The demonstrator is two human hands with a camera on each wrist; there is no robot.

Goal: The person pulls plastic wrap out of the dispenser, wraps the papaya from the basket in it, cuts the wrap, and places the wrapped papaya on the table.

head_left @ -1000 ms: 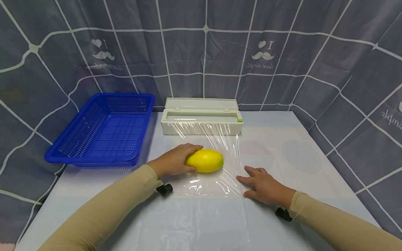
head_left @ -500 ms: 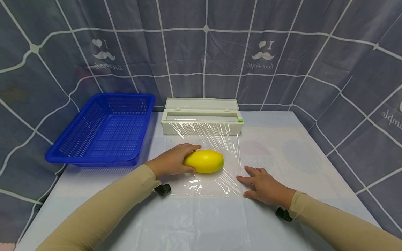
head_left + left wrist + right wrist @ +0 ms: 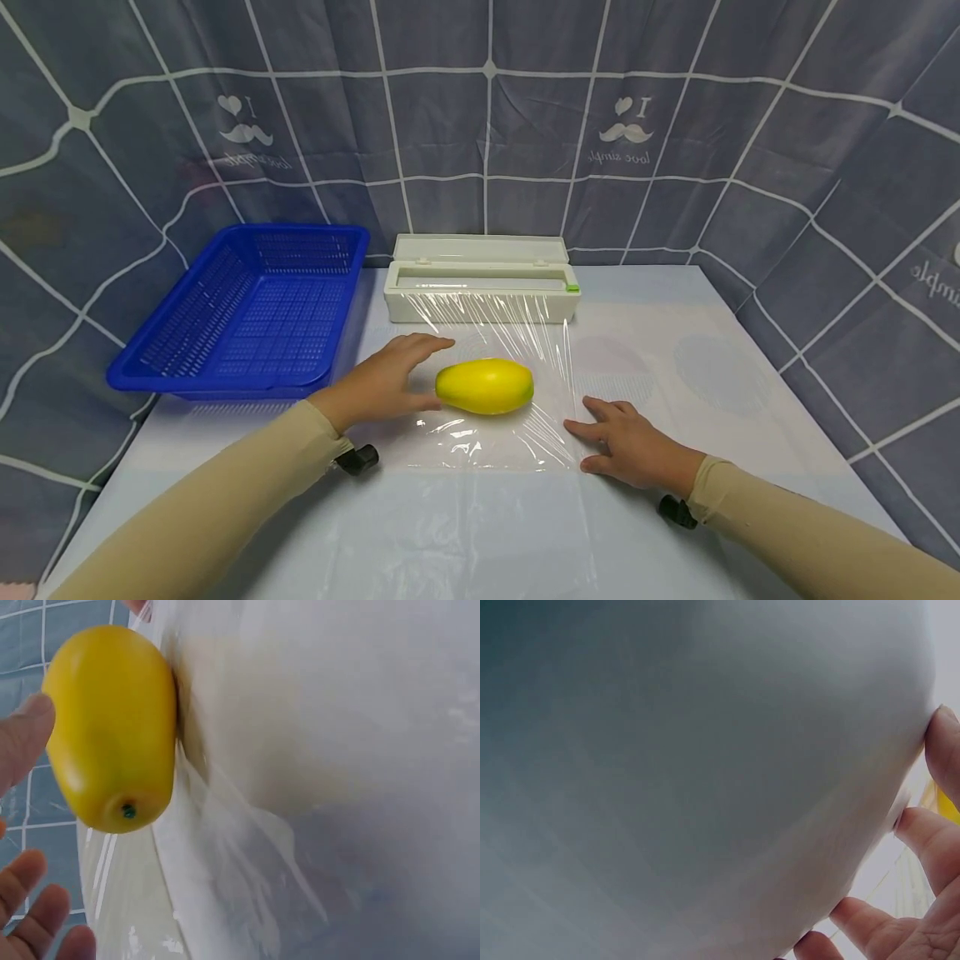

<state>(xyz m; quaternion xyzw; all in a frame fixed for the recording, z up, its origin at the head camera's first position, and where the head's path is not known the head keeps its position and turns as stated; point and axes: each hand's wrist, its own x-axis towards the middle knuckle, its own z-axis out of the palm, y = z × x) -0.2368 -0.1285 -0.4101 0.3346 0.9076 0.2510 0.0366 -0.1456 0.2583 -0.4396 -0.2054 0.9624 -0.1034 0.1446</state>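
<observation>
A yellow, mango-like fruit [image 3: 486, 387] lies on its side on a sheet of clear cling film [image 3: 480, 446] spread over the table. The film runs out of a white cling film dispenser [image 3: 480, 305], whose lid stands up. Just left of the fruit, my left hand [image 3: 386, 379] is spread with thumb and fingers apart. The left wrist view shows the stem end of the fruit [image 3: 112, 735], with the thumb [image 3: 22, 739] near it. My right hand [image 3: 630, 442] rests on the table by the film's right edge, fingers spread, holding nothing.
At the left of the table stands a blue plastic basket [image 3: 330, 367] with perforated sides. A grey curtain [image 3: 540, 125] with white grid lines hangs behind and around the white-covered table [image 3: 450, 542].
My left hand has let go of the yellow fruit and drawn back to the left. The fruit has shifted slightly left on the film. The right hand stays where it was.
</observation>
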